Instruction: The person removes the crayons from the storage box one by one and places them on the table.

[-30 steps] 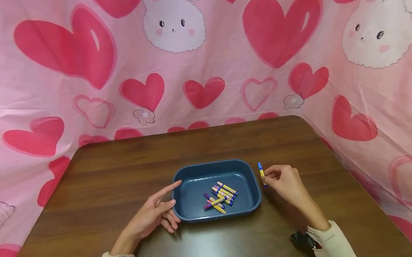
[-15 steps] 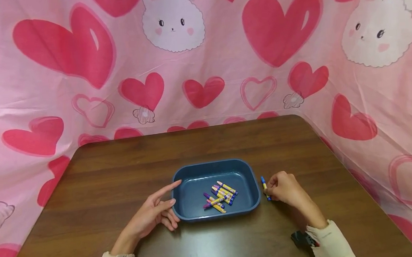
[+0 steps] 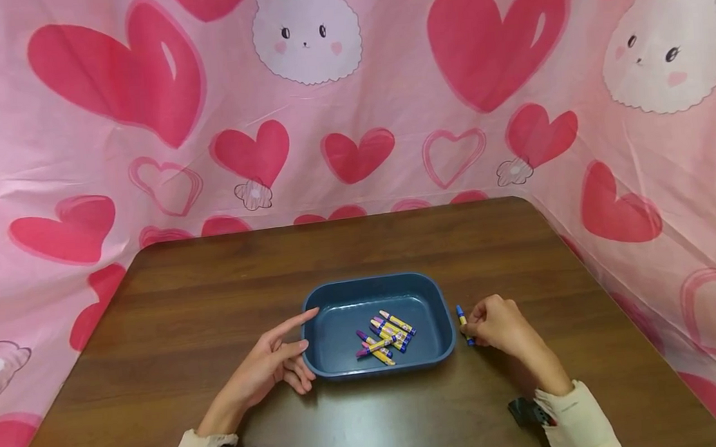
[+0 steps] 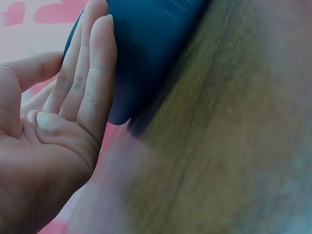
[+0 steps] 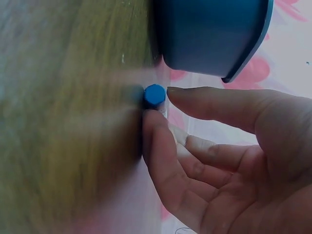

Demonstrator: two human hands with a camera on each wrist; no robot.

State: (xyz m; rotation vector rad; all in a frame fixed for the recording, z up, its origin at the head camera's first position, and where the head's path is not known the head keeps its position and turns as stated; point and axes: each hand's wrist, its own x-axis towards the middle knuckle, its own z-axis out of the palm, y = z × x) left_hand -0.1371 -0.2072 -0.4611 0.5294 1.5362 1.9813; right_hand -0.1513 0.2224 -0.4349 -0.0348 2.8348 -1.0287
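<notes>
A dark blue tray [image 3: 343, 374] sits on the brown table, with several yellow-wrapped crayons [image 3: 386, 334] loosely piled inside. My left hand [image 3: 265, 368] is at its left end, index finger and thumb at the rim; in the left wrist view the straight fingers [image 4: 100, 73] lie along the tray wall [image 4: 141, 53]. Just right of the tray, a blue crayon [image 3: 461, 315] lies on the table, pointing away from me. My right hand [image 3: 504, 327] pinches it between thumb and index finger; the right wrist view shows the crayon's round blue end [image 5: 155, 95] between them.
The wooden table [image 3: 224, 274] extends around the tray on all sides. A pink cloth [image 3: 349, 99] with hearts and rabbits hangs behind and beside it. Dark wrist cameras [image 3: 527, 412] sit at both cuffs.
My right hand has brought the blue crayon nearer to me and down onto the table beside the tray. During the last half second it barely moves. The left hand stays at the tray.
</notes>
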